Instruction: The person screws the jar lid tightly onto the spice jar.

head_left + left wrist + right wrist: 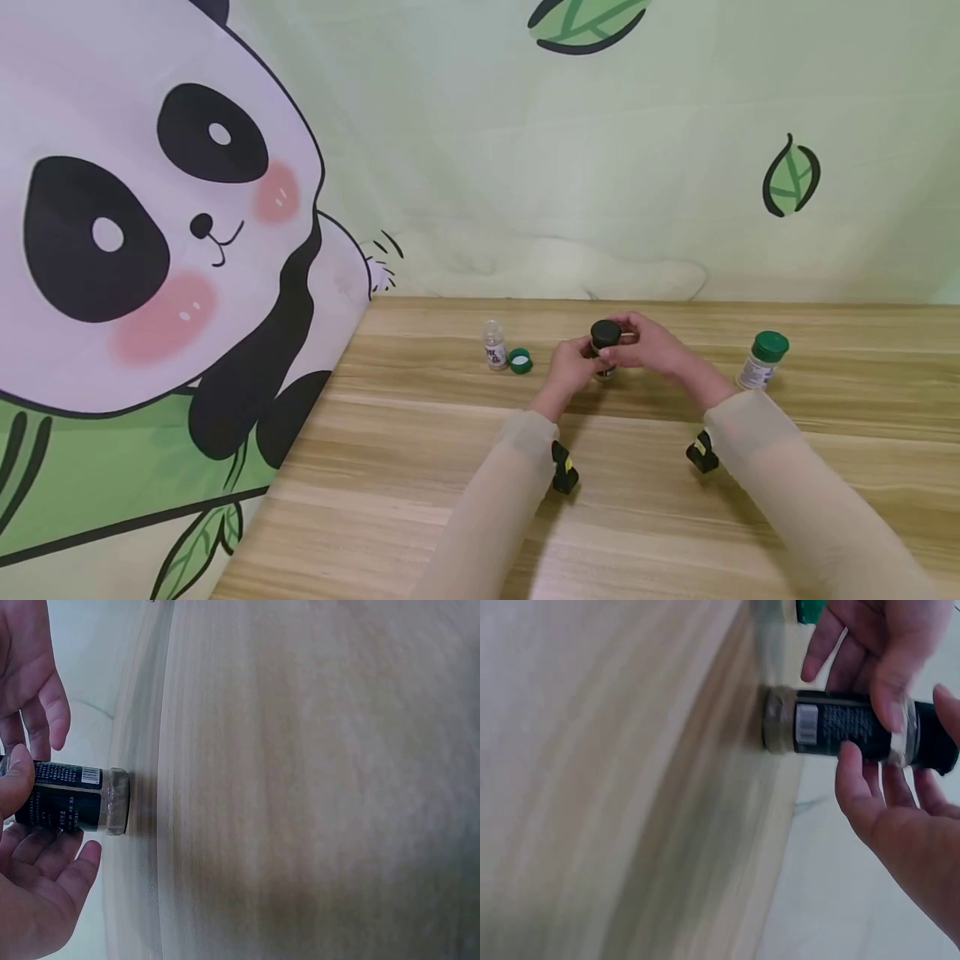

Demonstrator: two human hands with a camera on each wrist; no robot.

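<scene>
A spice jar with a black cap [606, 332] stands upright on the table between both hands. Its dark label carries small print and a barcode [90, 775], and the glass base shows brownish contents. My left hand [572, 367] grips the jar's body from the left, its thumb [889, 705] across the label near the neck. From the right, my right hand [651, 343] curls its fingers around the jar's upper part, thumb and fingers at the cap end. The wrist views show the dark label [838, 724] between the two hands.
Left of the hands stands an uncapped clear spice jar [494, 346]; a green cap [520, 361] lies beside it, its inside facing up. On the right stands a jar with a green lid [762, 360], near the right forearm. A panda-print cloth [480, 167] hangs behind the wooden table [360, 500].
</scene>
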